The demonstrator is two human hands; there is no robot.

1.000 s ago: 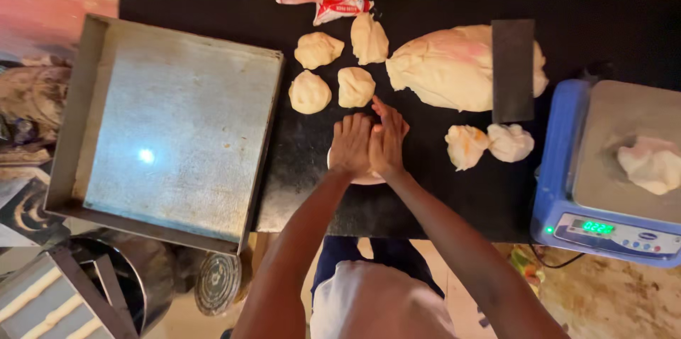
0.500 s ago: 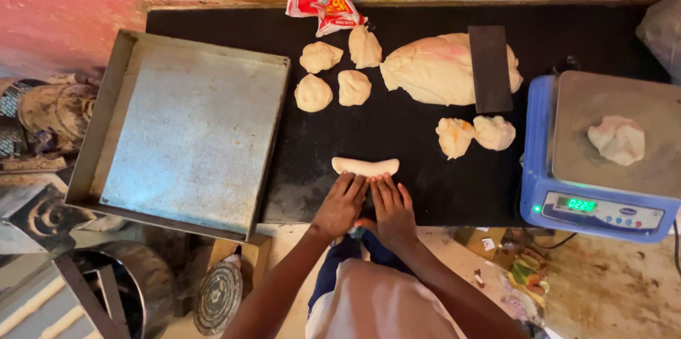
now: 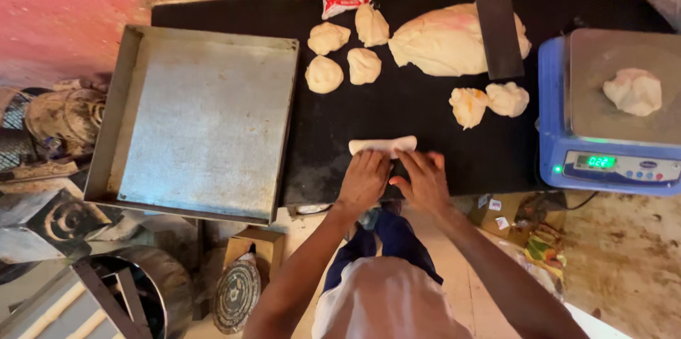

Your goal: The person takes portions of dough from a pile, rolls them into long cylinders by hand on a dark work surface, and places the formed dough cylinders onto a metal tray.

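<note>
On the black table (image 3: pixel 454 147), both flat hands, left (image 3: pixel 365 179) and right (image 3: pixel 424 181), are now touching the dough roll (image 3: pixel 383 145), having moved forward again.

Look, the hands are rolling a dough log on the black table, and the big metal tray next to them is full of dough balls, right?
Not quite. In the head view the big metal tray has no dough in it. The dough balls sit on the black table beside it. The left hand and right hand do rest at the dough log.

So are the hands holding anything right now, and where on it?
Nothing is gripped. Both hands, left hand and right hand, lie flat, fingertips against the near edge of the dough roll.
</note>
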